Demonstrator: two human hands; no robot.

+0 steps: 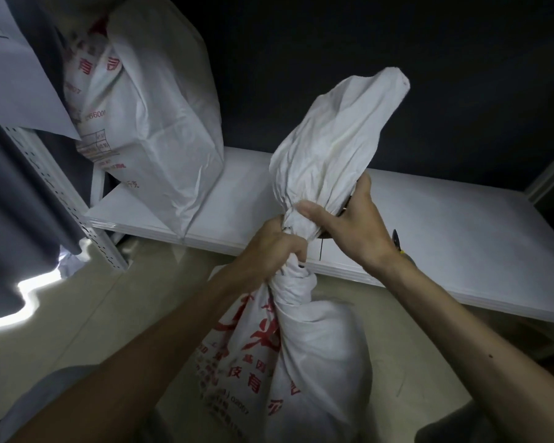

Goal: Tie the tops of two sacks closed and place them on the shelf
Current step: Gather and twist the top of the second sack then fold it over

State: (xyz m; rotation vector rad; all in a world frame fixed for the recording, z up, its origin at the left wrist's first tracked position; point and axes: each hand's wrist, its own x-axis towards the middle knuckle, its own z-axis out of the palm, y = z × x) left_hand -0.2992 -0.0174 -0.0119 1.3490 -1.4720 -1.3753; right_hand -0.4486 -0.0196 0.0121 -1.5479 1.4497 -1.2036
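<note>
At centre frame the left hand (271, 247) is clenched round the gathered neck of the floor sack (301, 346); the right hand (349, 225) pinches the neck above; another sack (154, 132) rests on the shelf (429, 225) upper left; a loosened grip could let the twist unwind.

Dim room: dark wall (397, 59), beige floor (109, 314), grey curtain (13, 219) at left.
</note>
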